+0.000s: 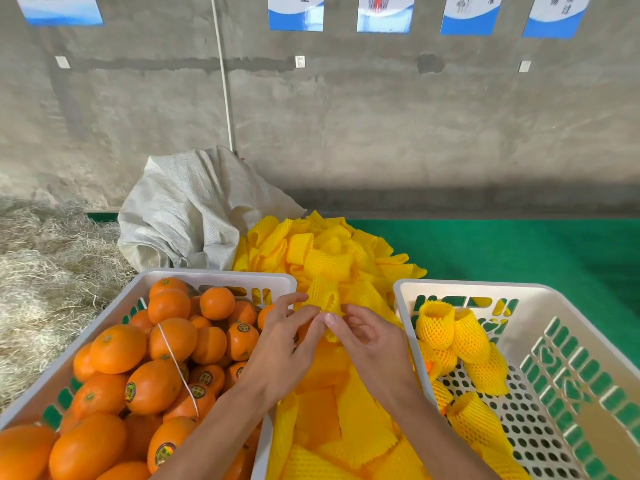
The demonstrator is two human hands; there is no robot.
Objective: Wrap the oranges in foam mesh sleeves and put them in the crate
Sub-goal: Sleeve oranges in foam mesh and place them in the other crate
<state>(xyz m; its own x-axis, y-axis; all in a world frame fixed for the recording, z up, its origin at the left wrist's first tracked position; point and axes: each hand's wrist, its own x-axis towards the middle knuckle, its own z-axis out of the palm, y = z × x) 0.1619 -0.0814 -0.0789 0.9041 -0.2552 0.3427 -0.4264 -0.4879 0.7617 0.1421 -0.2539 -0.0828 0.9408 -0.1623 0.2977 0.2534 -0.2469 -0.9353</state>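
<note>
Wall posters (384, 12), blue and white, carry dark characters cropped by the frame's upper edge; none legible. Round dark stickers (243, 328) with a gold emblem sit on several oranges (117, 348) in the left crate (221, 277); any lettering is too small to read. No other text visible.

Between the two crates lies a pile of yellow foam sleeves (329, 258). Over its near part, the left hand (280, 344) and right hand (367, 341) pinch one sleeve (323, 297) together. Left of the pile stands the crate of oranges (145, 358); right of it, the crate (588, 341) with wrapped oranges (450, 330).
</note>
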